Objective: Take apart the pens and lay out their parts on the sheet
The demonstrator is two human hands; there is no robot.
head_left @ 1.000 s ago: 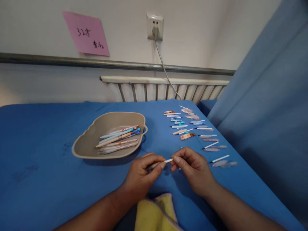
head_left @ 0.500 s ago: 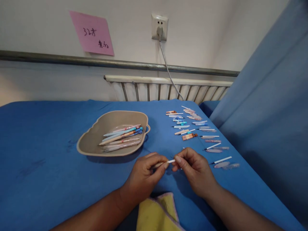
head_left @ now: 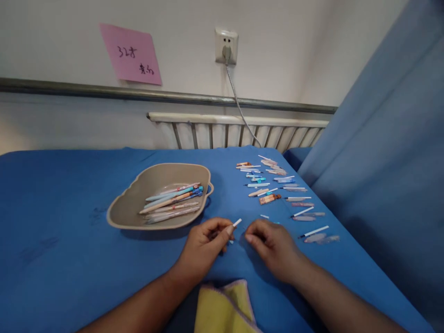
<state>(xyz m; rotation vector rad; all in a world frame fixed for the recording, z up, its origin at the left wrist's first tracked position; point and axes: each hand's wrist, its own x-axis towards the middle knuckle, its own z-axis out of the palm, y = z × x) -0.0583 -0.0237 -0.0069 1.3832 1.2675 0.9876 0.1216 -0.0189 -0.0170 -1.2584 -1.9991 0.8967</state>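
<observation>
Beige plastic is noted for the basin [head_left: 135, 196], set on the blue cover [head_left: 62, 199] left of the frame's centre. Several pens [head_left: 169, 202] are contained in it, gathered towards its right side and laid roughly parallel. Their long axes are slanted from lower left to upper right, with the coloured push-button ends directed to the right.

A white tube [head_left: 237, 222] is located just below and right of the frame's centre, gripped by the left hand [head_left: 204, 245]. The grip is closed, thumb pressed over the tube. Its long axis is tilted up to the right; the free end is pointed away from the palm, and the other end is hidden by the fingers.

The right hand [head_left: 274, 245] is positioned just beside it, apart from the tube, fingers curled inward. Whether thumb and forefinger meet, or pinch anything, cannot be told.

Dismantled pen parts [head_left: 269, 199] are laid out in rows at centre right. A yellow cloth [head_left: 218, 310] is placed at the bottom centre.
</observation>
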